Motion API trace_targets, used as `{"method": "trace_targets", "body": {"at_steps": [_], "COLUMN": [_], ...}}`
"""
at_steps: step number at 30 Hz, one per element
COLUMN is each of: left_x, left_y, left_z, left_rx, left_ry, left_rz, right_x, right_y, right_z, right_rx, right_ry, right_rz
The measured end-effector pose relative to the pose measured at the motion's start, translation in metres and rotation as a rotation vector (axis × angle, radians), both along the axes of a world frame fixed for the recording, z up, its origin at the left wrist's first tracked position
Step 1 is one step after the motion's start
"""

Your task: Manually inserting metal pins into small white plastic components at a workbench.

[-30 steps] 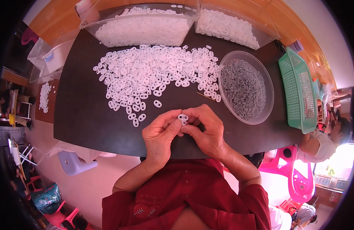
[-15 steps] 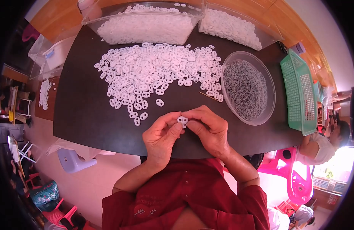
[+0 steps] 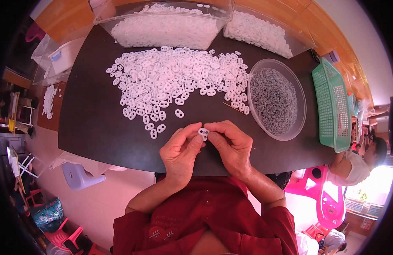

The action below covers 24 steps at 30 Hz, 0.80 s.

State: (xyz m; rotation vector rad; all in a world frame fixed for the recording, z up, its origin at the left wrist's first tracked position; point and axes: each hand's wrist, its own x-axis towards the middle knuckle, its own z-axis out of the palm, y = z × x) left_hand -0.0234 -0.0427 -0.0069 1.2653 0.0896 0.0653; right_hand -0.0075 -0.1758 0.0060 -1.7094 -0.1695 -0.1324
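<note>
Between my fingertips, close to the table's near edge, are small white two-hole plastic pieces point(image 3: 203, 133), apparently two set crosswise against each other. My left hand point(image 3: 178, 152) pinches them from the left with thumb and fingers. From the other side my right hand point(image 3: 233, 146) grips the same pieces, its thumb and forefinger closed on them. Just beyond the hands lies a single loose piece point(image 3: 179, 113). Farther off spreads a large heap of matching white pieces point(image 3: 162, 76). A round clear tub point(image 3: 299, 123) to the right holds many small grey screw-like parts point(image 3: 273, 102).
A thin wooden stick point(image 3: 233, 107) lies between heap and tub. Two clear bins, a large one point(image 3: 162, 36) and a smaller one point(image 3: 258, 36), stand at the back with more white pieces. A green basket point(image 3: 332, 110) stands at the right edge; another person point(image 3: 351, 166) sits beyond.
The white pieces have turned slightly between my fingertips, showing their holes at a different angle. Both hands keep their pinch in nearly the same place. The view has shifted a little.
</note>
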Motion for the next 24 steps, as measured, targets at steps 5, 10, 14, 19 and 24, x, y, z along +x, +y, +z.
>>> {"method": "trace_targets", "body": {"at_steps": [5,10,14,19,24], "left_x": [-0.0003,-0.0012,-0.0005,-0.0001,0.0015], "left_y": [-0.0011,-0.0013,0.0000,0.0017,0.0062], "left_z": [-0.0007,-0.0017,-0.0012,0.0000,0.0002], "left_rx": [-0.022,-0.065,-0.071,-0.165,-0.135], "left_ry": [0.012,0.011,0.012,0.008,0.001], "left_rz": [0.027,0.024,0.032,0.003,-0.048], "right_x": [-0.0007,-0.0014,0.0013,0.0027,0.0023], "right_y": [0.0002,-0.0019,-0.0023,-0.0031,-0.0022], "right_z": [-0.0021,-0.0003,0.0008,-0.0018,0.0000], "right_rx": [-0.014,-0.027,-0.061,-0.168,-0.179], "right_ry": [0.002,0.020,-0.036,-0.167,-0.231], "right_rz": [0.002,0.062,0.117,0.099,0.062]}}
